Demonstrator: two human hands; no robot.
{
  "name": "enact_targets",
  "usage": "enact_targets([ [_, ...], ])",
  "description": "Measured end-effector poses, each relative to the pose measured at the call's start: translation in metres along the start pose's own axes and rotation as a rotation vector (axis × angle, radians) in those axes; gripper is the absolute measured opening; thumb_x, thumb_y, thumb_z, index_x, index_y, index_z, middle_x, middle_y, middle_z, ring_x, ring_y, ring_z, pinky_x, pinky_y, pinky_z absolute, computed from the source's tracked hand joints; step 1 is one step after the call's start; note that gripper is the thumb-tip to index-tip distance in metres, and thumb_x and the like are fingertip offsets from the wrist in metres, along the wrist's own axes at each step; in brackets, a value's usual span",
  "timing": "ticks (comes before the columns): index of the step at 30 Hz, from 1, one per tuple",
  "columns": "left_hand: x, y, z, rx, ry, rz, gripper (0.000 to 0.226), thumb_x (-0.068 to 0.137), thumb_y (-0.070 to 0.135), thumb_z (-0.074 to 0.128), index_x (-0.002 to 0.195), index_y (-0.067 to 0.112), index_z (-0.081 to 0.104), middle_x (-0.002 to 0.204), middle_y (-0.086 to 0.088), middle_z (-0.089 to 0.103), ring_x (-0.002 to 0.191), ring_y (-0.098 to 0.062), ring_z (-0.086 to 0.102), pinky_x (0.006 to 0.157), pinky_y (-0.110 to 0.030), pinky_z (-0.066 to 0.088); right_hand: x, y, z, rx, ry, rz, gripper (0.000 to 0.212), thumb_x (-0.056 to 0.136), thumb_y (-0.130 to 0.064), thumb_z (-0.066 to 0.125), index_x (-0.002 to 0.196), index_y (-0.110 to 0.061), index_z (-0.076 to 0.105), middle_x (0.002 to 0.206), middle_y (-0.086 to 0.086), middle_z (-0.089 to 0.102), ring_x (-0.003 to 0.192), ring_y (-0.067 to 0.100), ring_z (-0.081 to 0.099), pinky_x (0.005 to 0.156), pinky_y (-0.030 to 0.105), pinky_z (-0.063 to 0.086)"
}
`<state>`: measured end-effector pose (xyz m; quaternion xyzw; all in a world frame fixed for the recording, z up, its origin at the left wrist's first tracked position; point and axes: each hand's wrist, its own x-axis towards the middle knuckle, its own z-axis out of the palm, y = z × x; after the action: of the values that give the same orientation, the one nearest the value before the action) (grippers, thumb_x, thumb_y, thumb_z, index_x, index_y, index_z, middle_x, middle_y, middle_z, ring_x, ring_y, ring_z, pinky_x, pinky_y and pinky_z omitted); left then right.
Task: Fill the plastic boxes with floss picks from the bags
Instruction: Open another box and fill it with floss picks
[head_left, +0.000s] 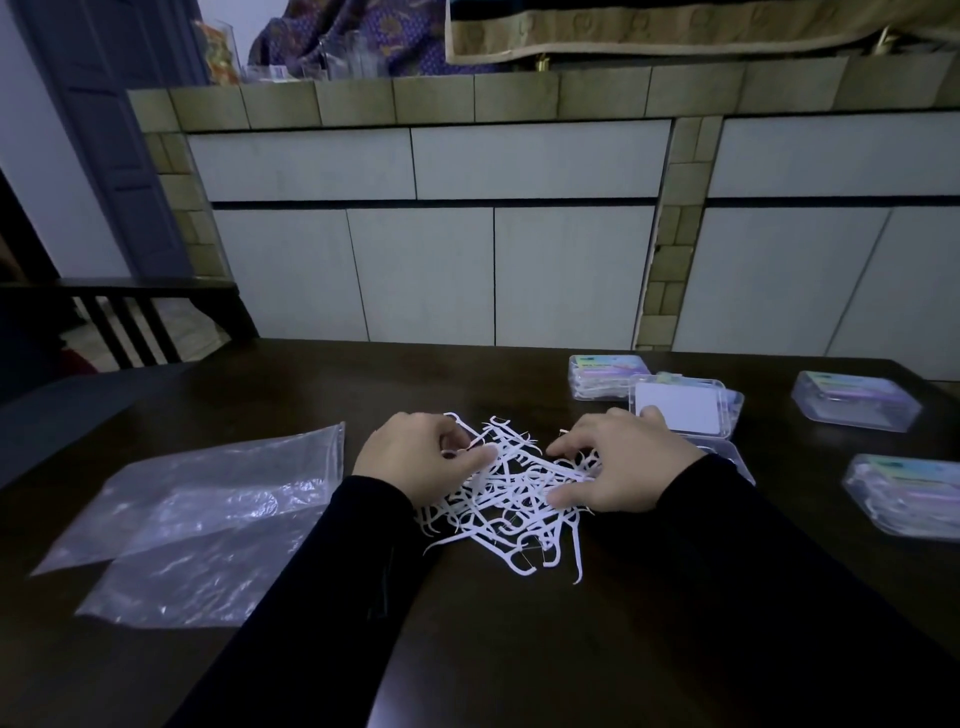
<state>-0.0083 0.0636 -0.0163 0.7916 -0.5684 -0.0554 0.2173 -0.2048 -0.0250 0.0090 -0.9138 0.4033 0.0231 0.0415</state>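
On the dark wooden table (270, 379), two empty clear plastic bags (208, 519) lay flat at the left. Just right of them, the left hand (415, 457) pinched floss picks at the far-left edge of the white floss pick pile (511, 512). The right hand (623, 462), fingers curled, gripped picks at the pile's right side. Right of it lay an open plastic box (685, 410), then three closed boxes (857, 400).

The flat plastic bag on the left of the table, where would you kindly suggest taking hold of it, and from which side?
Judging by how it lies, pinch the plastic bag at its thick banded edge, coming from the right with the left hand. That edge is nearest the floss picks, looks stiffer than the crumpled film, and is free of the table.
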Motion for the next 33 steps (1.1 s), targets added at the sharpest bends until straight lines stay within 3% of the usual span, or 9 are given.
enact_targets([
  [3,-0.003,0.006,-0.001,0.103,-0.027,0.019,0.053,0.076,0.071,0.058,0.107,0.029,0.069,0.105,0.01,0.068,0.096,-0.008,0.06,0.082,-0.026,0.05,0.0,0.002,-0.002,0.042,-0.036,-0.019,0.06,0.078,-0.067,0.062,0.132,-0.042,0.051,0.129,-0.014,0.053,0.122,0.013,0.04,0.104,0.041,0.02],
  [6,-0.004,0.011,0.001,0.099,-0.019,0.026,0.046,0.082,0.058,0.06,0.115,0.026,0.067,0.112,0.007,0.068,0.1,-0.011,0.061,0.088,-0.029,0.051,0.002,0.002,0.002,0.112,0.003,-0.03,0.048,0.081,-0.06,0.063,0.125,-0.04,0.058,0.108,-0.018,0.058,0.102,0.007,0.046,0.102,0.038,0.021],
  [9,-0.004,0.011,0.002,0.035,-0.011,0.02,0.035,0.084,0.048,0.061,0.109,0.025,0.07,0.108,0.008,0.069,0.099,-0.011,0.061,0.087,-0.028,0.05,0.005,0.004,0.007,0.175,0.041,-0.016,0.033,0.085,-0.054,0.063,0.114,-0.038,0.062,0.094,-0.019,0.061,0.09,0.005,0.046,0.104,0.036,0.024],
  [13,-0.003,0.007,0.003,-0.125,-0.035,-0.021,0.025,0.084,0.046,0.065,0.098,0.027,0.07,0.1,0.01,0.068,0.094,-0.006,0.06,0.079,-0.023,0.045,0.008,0.007,0.011,0.225,0.069,-0.014,0.02,0.085,-0.053,0.063,0.1,-0.039,0.064,0.091,-0.018,0.063,0.096,0.009,0.045,0.099,0.034,0.026],
  [15,-0.002,0.004,0.003,-0.185,-0.013,-0.028,0.016,0.084,0.045,0.066,0.085,0.029,0.068,0.091,0.01,0.067,0.084,-0.002,0.059,0.068,-0.019,0.041,0.009,0.008,0.013,0.234,0.07,-0.012,0.013,0.087,-0.051,0.062,0.093,-0.04,0.063,0.092,-0.018,0.062,0.1,0.01,0.044,0.101,0.036,0.027],
  [18,-0.002,0.006,0.002,-0.272,0.009,-0.024,0.015,0.085,0.043,0.066,0.081,0.029,0.066,0.08,0.011,0.064,0.073,0.0,0.055,0.058,-0.016,0.036,0.012,0.01,0.017,0.254,0.062,-0.003,0.01,0.087,-0.049,0.062,0.082,-0.04,0.062,0.095,-0.017,0.062,0.106,0.014,0.043,0.098,0.038,0.033],
  [23,-0.003,0.008,0.002,-0.397,0.069,-0.015,0.016,0.086,0.044,0.065,0.08,0.029,0.067,0.076,0.013,0.063,0.075,-0.002,0.057,0.063,-0.018,0.04,0.014,0.009,0.015,0.225,0.107,-0.017,0.009,0.091,-0.045,0.058,0.086,-0.039,0.06,0.091,-0.016,0.06,0.101,0.011,0.046,0.101,0.038,0.027],
  [28,-0.005,0.01,0.001,-0.437,0.153,0.018,0.015,0.088,0.04,0.063,0.089,0.025,0.067,0.073,0.017,0.054,0.065,0.003,0.048,0.056,-0.01,0.033,0.011,0.013,0.012,0.274,0.199,-0.041,0.01,0.092,-0.042,0.058,0.083,-0.039,0.059,0.086,-0.02,0.061,0.099,0.01,0.047,0.099,0.034,0.03],
  [33,-0.005,0.01,0.0,-0.522,0.251,0.084,0.014,0.085,0.036,0.068,0.09,0.024,0.071,0.086,0.014,0.058,0.082,-0.002,0.056,0.069,-0.013,0.047,0.006,0.018,0.005,0.353,0.308,-0.069,0.007,0.088,-0.043,0.064,0.082,-0.041,0.063,0.084,-0.023,0.062,0.104,0.01,0.046,0.097,0.031,0.029],
])
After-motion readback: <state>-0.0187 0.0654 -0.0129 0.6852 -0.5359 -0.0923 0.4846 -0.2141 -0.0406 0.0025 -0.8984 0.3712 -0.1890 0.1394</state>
